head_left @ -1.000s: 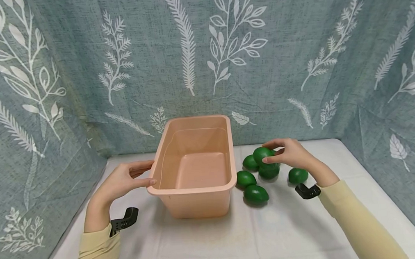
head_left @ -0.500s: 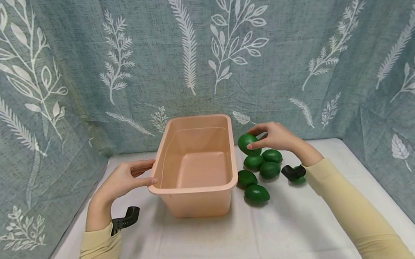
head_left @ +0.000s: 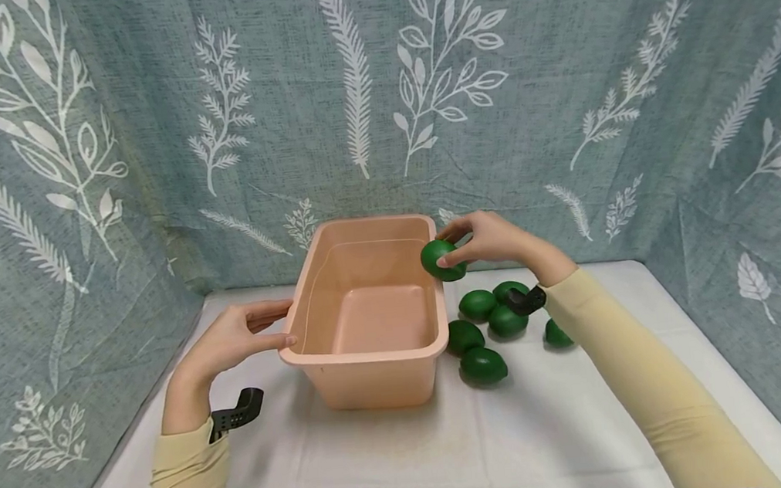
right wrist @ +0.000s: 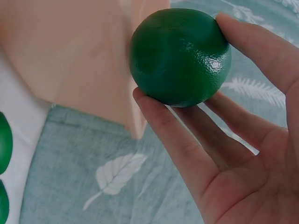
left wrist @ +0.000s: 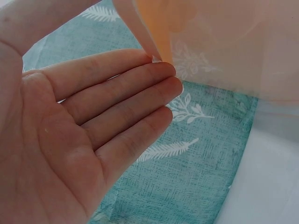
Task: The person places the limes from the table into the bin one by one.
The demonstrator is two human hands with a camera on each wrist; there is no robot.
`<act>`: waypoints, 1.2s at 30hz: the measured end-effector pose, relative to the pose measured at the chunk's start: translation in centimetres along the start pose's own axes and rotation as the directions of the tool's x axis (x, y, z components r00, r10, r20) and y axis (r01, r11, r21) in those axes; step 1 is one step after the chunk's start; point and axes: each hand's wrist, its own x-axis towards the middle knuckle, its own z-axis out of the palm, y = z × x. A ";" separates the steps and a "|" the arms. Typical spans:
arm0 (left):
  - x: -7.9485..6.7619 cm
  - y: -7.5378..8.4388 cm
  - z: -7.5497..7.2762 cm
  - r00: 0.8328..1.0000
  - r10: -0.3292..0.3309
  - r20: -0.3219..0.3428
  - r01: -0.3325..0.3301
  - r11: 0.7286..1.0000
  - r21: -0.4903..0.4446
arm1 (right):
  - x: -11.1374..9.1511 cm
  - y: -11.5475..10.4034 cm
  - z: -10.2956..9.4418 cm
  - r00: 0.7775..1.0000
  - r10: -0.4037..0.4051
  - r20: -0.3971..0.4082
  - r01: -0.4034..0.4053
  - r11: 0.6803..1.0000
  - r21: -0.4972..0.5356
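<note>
In the head view, a peach plastic basin (head_left: 375,385) stands on the white cloth, its inside bare. My left hand (head_left: 231,339) rests against its left rim, thumb near the front corner; the left wrist view shows straight fingers (left wrist: 126,119) touching the rim edge. My right hand (head_left: 495,239) pinches a green lime (head_left: 442,260) at the basin's right rim, raised above the cloth. In the right wrist view the lime (right wrist: 180,58) sits between thumb and fingertips, overlapping the rim. I cannot tell whether it touches the rim.
Several more limes lie right of the basin, one at the front (head_left: 482,365) and another farther right (head_left: 557,334), partly behind the right sleeve (head_left: 638,362). A blue-green leaf-patterned curtain (head_left: 380,121) surrounds the back and sides. Each wrist wears a black camera strap.
My right hand has lifted the lime from the pile and carried it left and upward to the basin's right rim. My left hand stays at the left rim.
</note>
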 end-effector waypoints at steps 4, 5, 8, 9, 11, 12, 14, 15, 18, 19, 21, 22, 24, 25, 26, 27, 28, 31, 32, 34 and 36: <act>0.0 0.1 0.0 1.000 0.000 0.002 0.000 1.000 -0.001 | 0.8 -1.0 0.0 0.999 0.006 0.031 -0.006 1.000 -0.006; 0.0 0.1 0.0 1.000 0.000 0.002 0.000 1.000 0.000 | 0.9 -1.2 0.1 0.999 0.007 0.041 -0.006 1.000 -0.007; -0.1 0.2 0.0 1.000 0.005 0.005 -0.005 1.000 -0.001 | 1.6 -2.0 0.3 0.997 0.003 0.078 -0.003 1.000 0.000; -0.1 0.2 0.0 1.000 0.006 0.006 -0.006 1.000 -0.002 | 1.8 -2.2 0.4 0.996 0.002 0.091 -0.002 1.000 -0.001; -0.1 0.3 0.0 1.000 0.005 0.007 -0.005 1.000 -0.003 | 2.2 -2.7 0.6 0.994 -0.001 0.111 0.001 1.000 -0.005; -0.2 0.3 0.0 1.000 0.005 0.007 -0.005 1.000 -0.004 | 2.4 -2.9 0.8 0.993 -0.002 0.121 0.003 1.000 -0.001; -0.2 0.3 0.0 1.000 0.005 0.007 -0.005 1.000 -0.008 | 2.9 -3.3 1.0 0.991 -0.004 0.131 0.004 1.000 -0.003; -0.2 0.3 0.0 1.000 0.006 0.006 -0.006 1.000 -0.009 | 3.1 -3.4 1.2 0.991 -0.004 0.132 0.004 1.000 -0.002; -0.1 0.3 0.0 1.000 0.008 0.003 -0.008 1.000 -0.010 | 3.7 -3.7 1.7 0.992 -0.002 0.129 0.002 1.000 0.004; -0.1 0.3 0.0 1.000 0.008 0.002 -0.008 1.000 -0.010 | 3.9 -3.7 1.9 0.992 -0.006 0.126 0.005 1.000 0.010; -0.1 0.2 0.1 1.000 0.009 0.000 -0.009 1.000 -0.010 | 4.2 -3.8 2.2 0.993 -0.013 0.117 0.009 0.999 0.034; -0.1 0.2 0.1 1.000 0.009 -0.001 -0.009 1.000 -0.009 | 4.4 -3.7 2.3 0.994 -0.021 0.110 0.015 0.998 0.053; -0.1 0.2 0.1 1.000 0.010 -0.002 -0.010 1.000 -0.009 | 4.4 -3.6 2.5 0.995 -0.035 0.093 0.025 0.994 0.102; -0.1 0.2 0.1 1.000 0.009 -0.002 -0.009 1.000 -0.010 | 4.4 -3.5 2.5 0.996 -0.040 0.082 0.031 0.993 0.117; -0.2 0.2 0.1 1.000 0.009 -0.001 -0.009 1.000 -0.010 | 4.3 -3.4 2.4 0.997 -0.043 0.071 0.034 0.992 0.123; -0.2 0.2 0.0 1.000 0.008 0.000 -0.008 1.000 -0.011 | 4.1 -3.3 2.3 0.997 -0.049 0.060 0.042 0.992 0.118; -0.2 0.2 0.0 1.000 0.006 0.001 -0.006 1.000 -0.011 | 3.9 -3.1 2.2 0.997 -0.054 0.049 0.048 0.993 0.109; -0.3 0.3 0.0 1.000 -0.001 0.005 0.001 1.000 -0.015 | 3.0 -2.2 1.7 0.998 -0.049 0.030 0.047 0.996 0.074; -0.3 0.4 0.0 1.000 -0.003 0.006 0.003 1.000 -0.014 | 2.6 -1.9 1.5 0.999 -0.044 0.026 0.042 0.997 0.065; -0.3 0.4 -0.1 1.000 -0.006 0.007 0.006 1.000 -0.012 | 1.9 -1.0 1.2 1.000 -0.026 0.018 0.025 0.997 0.068; -0.4 0.4 -0.1 1.000 -0.009 0.006 0.009 1.000 -0.007 | 1.1 0.0 1.0 1.000 -0.017 0.011 0.017 0.998 0.068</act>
